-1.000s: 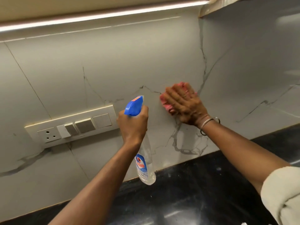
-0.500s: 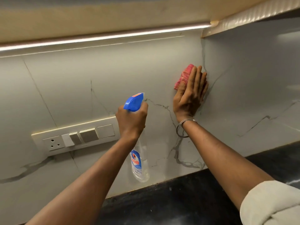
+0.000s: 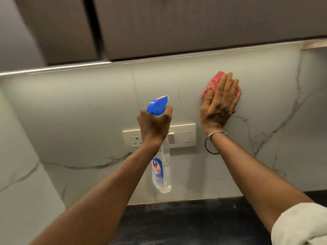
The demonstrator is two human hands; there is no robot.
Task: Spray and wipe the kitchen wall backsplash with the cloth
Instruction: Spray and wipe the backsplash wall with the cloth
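The backsplash [image 3: 85, 106] is pale grey marble-look tile with dark veins. My right hand [image 3: 218, 106] lies flat with straight fingers on a pink cloth [image 3: 211, 84], pressing it against the wall above and right of the switch panel. My left hand [image 3: 154, 124] grips the neck of a clear spray bottle [image 3: 161, 174] with a blue trigger head [image 3: 157, 105], its nozzle facing the wall. The bottle hangs in front of the switch panel.
A cream switch panel with a socket [image 3: 182, 137] sits on the wall behind the bottle. Dark wood cabinets [image 3: 177, 23] overhang the wall. A black countertop [image 3: 185, 221] runs along the bottom. Side walls close in at left [image 3: 21, 174] and right [image 3: 315, 103].
My right hand has slid the cloth left along the wall, away from the right corner and toward the switch panel. The view has shifted left and up, showing the cabinets. The bottle stays gripped.
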